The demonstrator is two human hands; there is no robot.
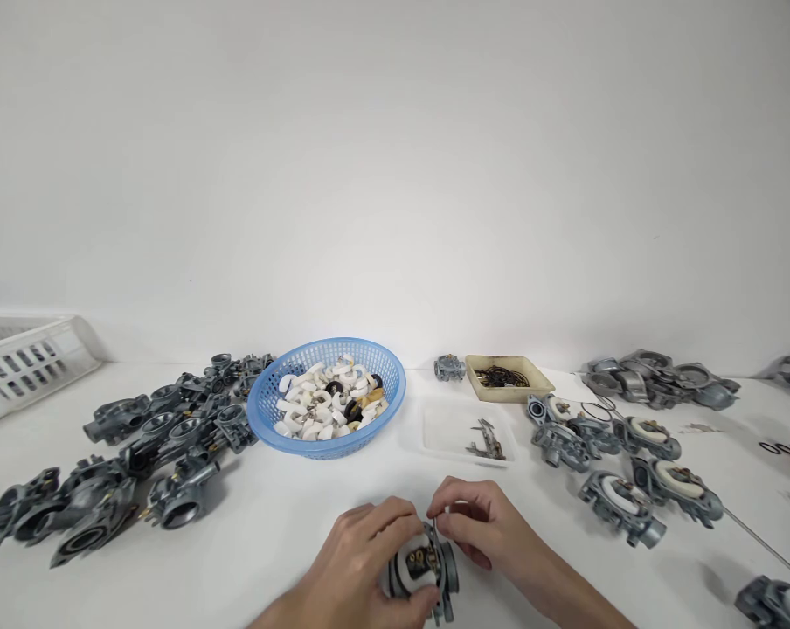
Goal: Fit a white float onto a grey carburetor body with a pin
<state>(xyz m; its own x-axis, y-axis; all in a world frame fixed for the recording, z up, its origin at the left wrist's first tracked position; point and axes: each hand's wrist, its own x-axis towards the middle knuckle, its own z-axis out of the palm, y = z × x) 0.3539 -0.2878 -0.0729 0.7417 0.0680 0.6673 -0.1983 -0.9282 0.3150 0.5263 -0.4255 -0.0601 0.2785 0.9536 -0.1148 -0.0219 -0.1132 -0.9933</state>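
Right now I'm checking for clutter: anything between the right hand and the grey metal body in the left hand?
Nothing visible blocks: the right hand is at the grey metal body, a slim grey rod at its fingers.

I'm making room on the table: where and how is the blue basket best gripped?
Probably take the blue basket by its near rim, from the front and slightly above: it flares outward to a lip there, while metal parts crowd its left side.

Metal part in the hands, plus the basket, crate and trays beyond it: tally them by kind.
Metal part: 1
Blue basket: 1
White crate: 1
Cream tray: 1
White tray: 1
Total: 5
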